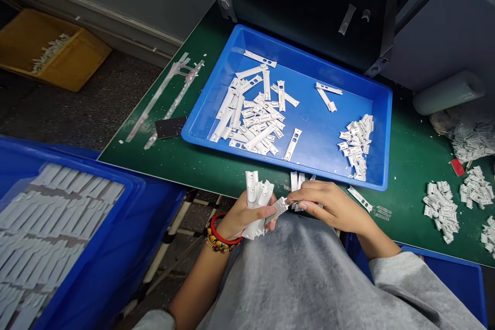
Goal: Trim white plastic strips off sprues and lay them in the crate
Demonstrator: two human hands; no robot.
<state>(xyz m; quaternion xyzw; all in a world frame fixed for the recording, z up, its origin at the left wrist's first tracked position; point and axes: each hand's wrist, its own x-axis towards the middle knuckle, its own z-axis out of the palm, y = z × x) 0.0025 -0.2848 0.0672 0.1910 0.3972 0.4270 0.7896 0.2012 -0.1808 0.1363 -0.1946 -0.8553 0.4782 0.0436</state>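
White strips [252, 188] bunched in my left hand [237, 217], fingers closed round them; my right hand [329, 204], fingers bent at nearest strip's tip, hold unclear. Apparent step: working that tip; next move calls for steady left grip.

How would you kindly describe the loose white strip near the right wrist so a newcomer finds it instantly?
Find the big blue tray on the green table. Just outside its near rim, beside the right hand, lies the white strip. It lies singly, in full view, unlike the white parts partly hidden behind that hand.
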